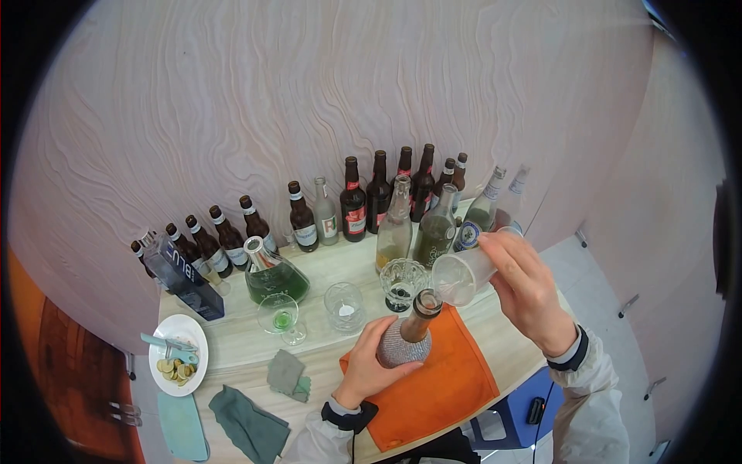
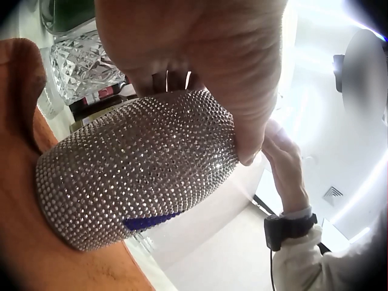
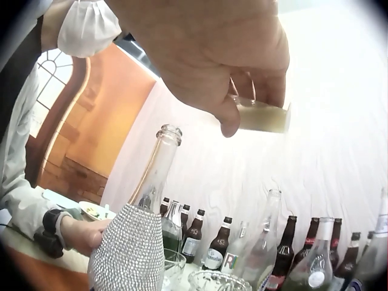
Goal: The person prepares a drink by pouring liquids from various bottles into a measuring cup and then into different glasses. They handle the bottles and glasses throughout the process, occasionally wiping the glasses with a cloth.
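My left hand (image 1: 369, 367) grips a bottle (image 2: 139, 163) covered in silvery rhinestones, standing on an orange cloth (image 1: 456, 379). Its bare glass neck (image 3: 156, 160) rises above the studded part, and the mouth is uncapped. Between thumb and fingers, my right hand (image 1: 528, 282) holds a clear cup (image 1: 457, 280), tipped towards the bottle mouth in the head view. Pale, cloudy liquid shows inside the cup (image 3: 262, 117) in the right wrist view, where it is above the bottle mouth and to one side. Behind the bottle stands a cut-glass goblet (image 1: 403, 280).
Brown bottles (image 1: 352, 201) line the wall, with clear bottles (image 1: 396, 224) before them. A flask of green liquid (image 1: 277, 280), a stemmed glass (image 1: 277, 313) and a tumbler (image 1: 344, 308) stand left. Further left are a blue box (image 1: 182, 277), white plate (image 1: 193, 325) and green cloth (image 1: 246, 421).
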A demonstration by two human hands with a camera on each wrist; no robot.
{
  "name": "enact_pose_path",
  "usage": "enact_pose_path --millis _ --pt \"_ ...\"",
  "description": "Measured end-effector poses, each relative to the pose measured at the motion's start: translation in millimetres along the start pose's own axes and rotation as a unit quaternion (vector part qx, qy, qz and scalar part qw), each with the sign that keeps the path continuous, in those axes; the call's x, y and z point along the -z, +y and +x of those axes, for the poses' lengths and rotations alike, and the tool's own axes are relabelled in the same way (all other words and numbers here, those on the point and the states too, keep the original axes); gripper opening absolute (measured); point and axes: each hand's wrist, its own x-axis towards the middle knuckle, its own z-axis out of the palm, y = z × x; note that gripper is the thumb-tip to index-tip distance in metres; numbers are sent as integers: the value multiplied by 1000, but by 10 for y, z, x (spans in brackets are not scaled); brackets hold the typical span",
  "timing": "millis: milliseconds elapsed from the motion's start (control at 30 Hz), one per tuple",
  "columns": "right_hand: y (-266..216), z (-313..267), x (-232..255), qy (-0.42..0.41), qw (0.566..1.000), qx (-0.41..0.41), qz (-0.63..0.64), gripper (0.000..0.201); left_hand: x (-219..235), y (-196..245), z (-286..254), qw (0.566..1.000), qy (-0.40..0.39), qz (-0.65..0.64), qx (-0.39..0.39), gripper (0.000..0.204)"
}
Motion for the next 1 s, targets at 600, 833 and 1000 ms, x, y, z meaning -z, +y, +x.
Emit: enact_pose_path --millis 600,833,1000 --pt "-45 88 22 1 999 16 -39 54 0 0 -1 1000 5 8 -3 90" --pt "-43 107 41 -3 999 17 -40 57 4 3 0 1000 5 8 0 89" --pt "-50 129 54 -2 999 18 -47 57 6 6 0 1000 2 6 5 89"
